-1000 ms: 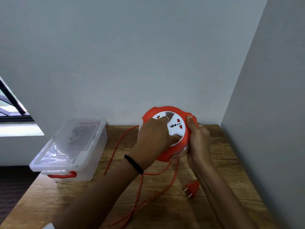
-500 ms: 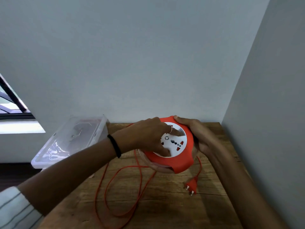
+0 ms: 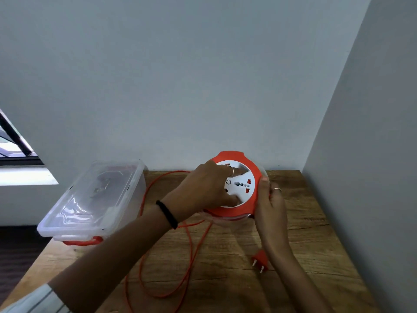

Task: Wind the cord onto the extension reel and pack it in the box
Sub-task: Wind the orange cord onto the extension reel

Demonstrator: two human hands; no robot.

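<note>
The round orange extension reel (image 3: 252,195) with a white socket face is held tilted above the wooden table (image 3: 304,256), near the back wall. My left hand (image 3: 203,190) lies on the white face, fingers pressed into it. My right hand (image 3: 270,206) grips the reel's right rim. Loose orange cord (image 3: 189,263) runs from under the reel in long loops across the table towards me. Its orange plug (image 3: 259,262) lies on the wood beside my right forearm. The clear plastic box (image 3: 94,197) with its lid on stands at the table's left.
Grey walls close in behind and on the right of the table. A window (image 3: 13,145) sits at the far left. The box has an orange latch (image 3: 79,241) at its near end. The table's left edge drops to a dark floor.
The reel has tipped back up to face me more after lying flatter half a second ago. My left hand has turned round on the white face. The cord loops have shifted on the table.
</note>
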